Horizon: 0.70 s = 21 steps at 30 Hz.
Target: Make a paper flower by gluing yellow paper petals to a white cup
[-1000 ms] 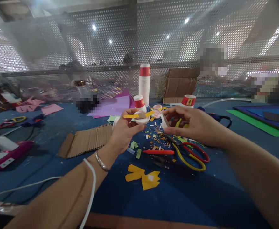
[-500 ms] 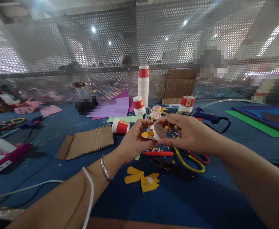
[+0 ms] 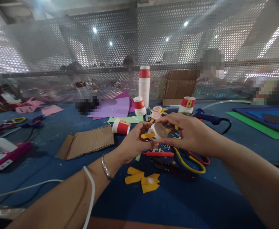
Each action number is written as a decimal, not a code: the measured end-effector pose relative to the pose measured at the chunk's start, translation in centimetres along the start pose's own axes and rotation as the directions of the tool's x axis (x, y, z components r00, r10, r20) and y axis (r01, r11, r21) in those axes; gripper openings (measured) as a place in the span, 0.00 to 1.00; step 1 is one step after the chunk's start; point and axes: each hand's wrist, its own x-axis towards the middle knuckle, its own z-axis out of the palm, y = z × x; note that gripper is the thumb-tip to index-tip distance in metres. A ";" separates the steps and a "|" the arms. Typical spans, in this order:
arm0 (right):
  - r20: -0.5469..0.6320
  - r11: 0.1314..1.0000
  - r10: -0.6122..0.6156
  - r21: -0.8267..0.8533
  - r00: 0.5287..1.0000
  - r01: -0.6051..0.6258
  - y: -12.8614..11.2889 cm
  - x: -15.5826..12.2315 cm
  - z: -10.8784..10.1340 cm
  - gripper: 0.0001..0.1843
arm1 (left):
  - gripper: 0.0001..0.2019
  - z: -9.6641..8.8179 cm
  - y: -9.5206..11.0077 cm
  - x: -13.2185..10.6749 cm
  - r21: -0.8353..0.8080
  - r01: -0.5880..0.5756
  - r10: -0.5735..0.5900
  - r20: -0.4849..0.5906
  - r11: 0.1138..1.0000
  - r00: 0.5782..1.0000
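Observation:
Over the middle of the table, both hands hold a cut-off paper cup base (image 3: 159,131), tilted with its round end toward my right side. A yellow paper strip (image 3: 148,135) sticks out from its left side. My left hand (image 3: 136,140) grips it from the left, fingers curled around the cut side. With thumb and fingertips, my right hand (image 3: 187,132) pinches its rim from the right. Below lie a red marker (image 3: 159,154), scissors with yellow and red handles (image 3: 194,165), and yellow paper pieces (image 3: 151,183), one with a whitish patch.
Behind the hands stand a tall stack of paper cups (image 3: 144,87) and patterned discs with yellow petals (image 3: 156,115). A red cup (image 3: 122,127) lies beside corrugated cardboard (image 3: 90,142). A blue glue gun (image 3: 206,116) rests right; a magenta power strip (image 3: 8,156) sits left.
The cup base has turned slightly in my fingers, and its yellow strip now lies more level. Both hands keep their hold; the view has shifted a little.

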 end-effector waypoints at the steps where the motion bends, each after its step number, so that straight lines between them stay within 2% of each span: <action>1: 0.019 1.000 -0.001 0.006 1.000 0.000 0.0 0.0 0.0 0.24 | 0.24 0.0 -0.1 0.0 -0.004 0.005 -0.005 0.005 1.000 1.000; 5: 0.076 1.000 0.008 0.022 0.997 -0.010 -0.1 0.0 0.2 0.20 | 0.25 0.2 0.1 -0.1 -0.031 0.021 -0.020 0.020 0.999 1.000; 10: 0.074 0.998 0.034 0.041 0.997 -0.037 -0.3 0.0 -0.1 0.20 | 0.23 0.1 1.0 -0.3 -0.095 0.133 -0.128 0.055 0.987 0.990; 14: 0.075 0.998 0.042 0.038 0.996 -0.045 -0.3 0.0 -0.2 0.21 | 0.22 -0.1 1.3 -0.3 -0.139 0.162 -0.153 0.070 0.977 0.986; 17: 0.069 0.999 0.034 0.026 0.997 -0.036 -0.1 -0.1 -0.1 0.22 | 0.22 0.0 1.2 -0.2 -0.165 0.162 -0.155 0.058 0.973 0.986; 21: 0.068 1.000 0.015 0.016 0.998 -0.016 0.1 -0.1 -0.1 0.20 | 0.24 0.2 1.1 -0.3 -0.153 0.118 -0.114 0.036 0.981 0.993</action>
